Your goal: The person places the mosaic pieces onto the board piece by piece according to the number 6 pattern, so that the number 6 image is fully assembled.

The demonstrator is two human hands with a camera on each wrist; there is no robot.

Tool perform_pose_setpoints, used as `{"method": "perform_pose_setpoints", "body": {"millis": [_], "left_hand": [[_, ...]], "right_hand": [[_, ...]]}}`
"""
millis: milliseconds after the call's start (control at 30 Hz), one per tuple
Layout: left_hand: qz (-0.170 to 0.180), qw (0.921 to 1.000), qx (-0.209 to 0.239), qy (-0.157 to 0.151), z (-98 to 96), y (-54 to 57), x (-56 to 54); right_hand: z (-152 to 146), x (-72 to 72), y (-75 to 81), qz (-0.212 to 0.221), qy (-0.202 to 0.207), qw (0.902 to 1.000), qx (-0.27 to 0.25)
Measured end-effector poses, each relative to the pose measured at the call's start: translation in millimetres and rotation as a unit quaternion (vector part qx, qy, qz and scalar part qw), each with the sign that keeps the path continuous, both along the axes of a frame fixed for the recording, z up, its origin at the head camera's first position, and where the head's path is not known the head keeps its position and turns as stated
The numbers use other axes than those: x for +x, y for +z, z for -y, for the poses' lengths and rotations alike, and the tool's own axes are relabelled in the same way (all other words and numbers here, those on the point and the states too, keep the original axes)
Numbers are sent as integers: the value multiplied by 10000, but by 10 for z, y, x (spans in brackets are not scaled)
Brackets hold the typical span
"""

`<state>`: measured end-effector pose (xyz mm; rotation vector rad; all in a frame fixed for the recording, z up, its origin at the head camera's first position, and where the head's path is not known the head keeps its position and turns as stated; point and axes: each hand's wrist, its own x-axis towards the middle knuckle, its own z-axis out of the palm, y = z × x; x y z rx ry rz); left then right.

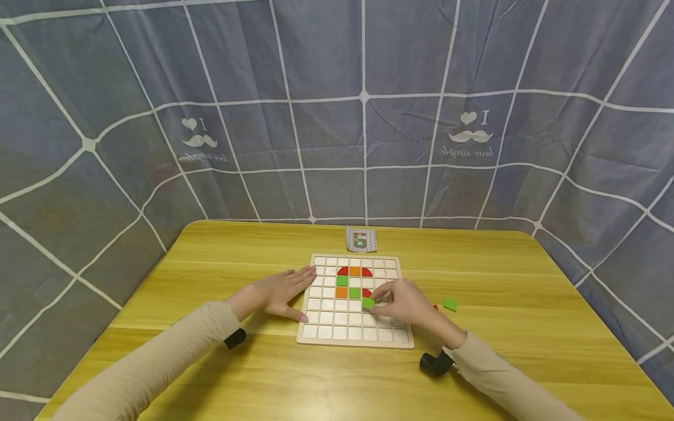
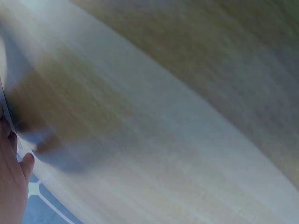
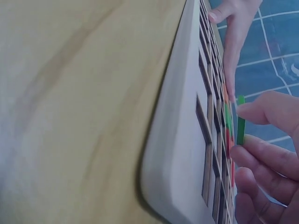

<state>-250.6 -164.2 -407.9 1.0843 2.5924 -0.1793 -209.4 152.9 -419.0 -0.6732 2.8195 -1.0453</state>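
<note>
A wooden grid board (image 1: 325, 332) lies on the table between both hands. My right hand (image 1: 402, 301) pinches a green square tile (image 1: 368, 304) between thumb and fingers, over the right-middle of the grid. From the right wrist view, that tile (image 3: 241, 123) is seen edge-on beside the board's surface. Near it, a red rounded tile (image 1: 367, 292) is partly covered by the fingers. Other red, orange and green tiles sit in the grid's upper middle, among them an orange tile (image 1: 355, 271). With fingers spread, my left hand (image 1: 281, 294) touches the board's left edge.
A small printed card (image 1: 361, 240) with a coloured grid pattern lies behind the board. To the right rest a loose green tile (image 1: 450, 304) and a red piece (image 1: 435, 307), mostly hidden by my wrist. A grey curtain (image 1: 337, 134) hangs behind the table.
</note>
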Motion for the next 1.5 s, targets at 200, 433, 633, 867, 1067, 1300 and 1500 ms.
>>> {"method": "perform_pose_setpoints", "body": {"millis": [200,433,633,867,1067,1300,1500], "left_hand": [[-42,10000,-69,7,9,-19,-7],[-127,9999,-23,-89,11,-19,-4],[-108,9999,-18,-64,12,-21,-2],[-77,10000,19,-31,12,-19,-1],[-51,10000,-10,-24,19,-28,-13],[-84,9999,-57,-14,21,-40,-21],[-77,10000,16,-22,14,-25,-4]], "right_hand": [[18,-3,-26,-20,128,9999,-2],[6,-20,-17,27,75,10000,-6],[-5,-31,-23,49,139,9999,59],[-12,-29,-39,-38,236,9996,178],[-8,-31,-45,-82,213,9994,249],[-9,-39,-41,-89,187,9995,247],[-14,-40,-28,-64,224,9994,245]]}}
